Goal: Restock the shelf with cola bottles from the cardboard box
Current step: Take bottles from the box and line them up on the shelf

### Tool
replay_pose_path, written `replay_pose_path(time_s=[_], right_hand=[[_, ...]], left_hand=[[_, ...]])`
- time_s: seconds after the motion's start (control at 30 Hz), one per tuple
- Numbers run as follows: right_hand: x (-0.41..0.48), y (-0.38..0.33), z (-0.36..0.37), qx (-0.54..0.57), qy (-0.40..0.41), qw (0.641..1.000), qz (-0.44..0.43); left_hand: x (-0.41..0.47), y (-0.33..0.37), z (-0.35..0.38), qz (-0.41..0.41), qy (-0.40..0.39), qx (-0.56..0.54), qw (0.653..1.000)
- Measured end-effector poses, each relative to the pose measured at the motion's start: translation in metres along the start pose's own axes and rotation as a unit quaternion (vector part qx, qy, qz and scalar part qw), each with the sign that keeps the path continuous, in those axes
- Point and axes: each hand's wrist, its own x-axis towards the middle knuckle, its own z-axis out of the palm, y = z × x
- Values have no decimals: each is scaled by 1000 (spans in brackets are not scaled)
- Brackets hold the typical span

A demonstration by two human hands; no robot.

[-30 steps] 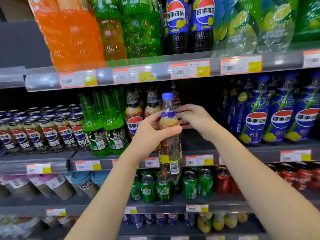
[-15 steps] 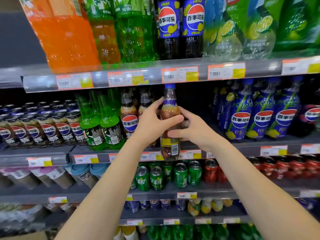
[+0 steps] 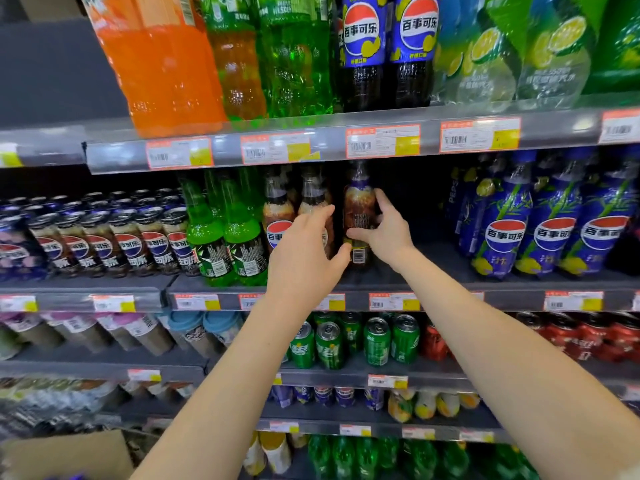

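Head view: right hand [image 3: 386, 233] wraps cola bottle [image 3: 358, 207]; left hand [image 3: 304, 258] spread; neighbouring labels [image 3: 277, 232] read 百事可乐.

- cola bottle [image 3: 358, 216]: brown drink, purple neck band, upright on grey shelf [image 3: 433, 271], gripped by right hand [image 3: 386, 233], just right of left hand [image 3: 304, 261].
- cardboard box [image 3: 69, 455]: brown, well below left hand.

Your right hand [image 3: 388, 230] grips the cola bottle [image 3: 358, 206] at the centre of the frame, thumb on its label and fingers curled round its far side. The bottle is upright within the middle shelf [image 3: 433, 285], just right of two like bottles [image 3: 277, 216]. Your left hand [image 3: 304, 251], fingers straight, lies in front of those, its thumb by the held bottle's lower label. A cardboard box [image 3: 69, 455] shows at lower left.
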Motion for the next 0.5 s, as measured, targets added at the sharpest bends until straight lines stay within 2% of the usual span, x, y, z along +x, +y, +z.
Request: replay_pose_path(time_s=[0.27, 0.5], right_hand=[[14, 11, 16, -41, 14, 998, -38], [28, 18, 25, -78, 47, 995, -26]], left_hand=[[1, -7, -1, 10, -5, 91, 996], [0, -15, -6, 12, -22, 106, 994]])
